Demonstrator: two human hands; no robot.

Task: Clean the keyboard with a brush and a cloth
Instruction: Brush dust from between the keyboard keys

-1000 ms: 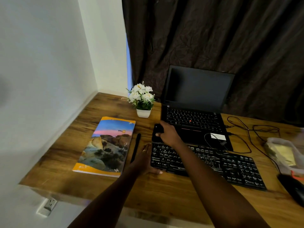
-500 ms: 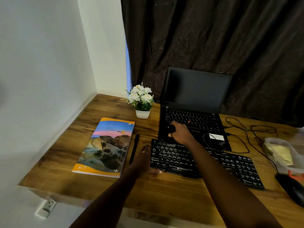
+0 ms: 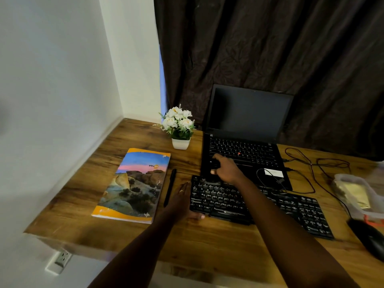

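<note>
A black external keyboard lies slanted on the wooden desk in front of an open black laptop. My left hand holds the keyboard's left end, fingers along the side edge and thumb hooked round the front corner. My right hand hovers over the laptop's near-left corner and grips a small black brush, whose lower end reaches down to the keyboard's top edge. I see no cloth.
A black pen and a colourful book lie to the left of the keyboard. A potted white flower stands behind them. Cables, a plastic bag and a black mouse lie at the right.
My right hand with the brush has moved from the keyboard's top-left corner to the right and farther back, over the laptop's near edge. My left hand stays on the keyboard's left end.
</note>
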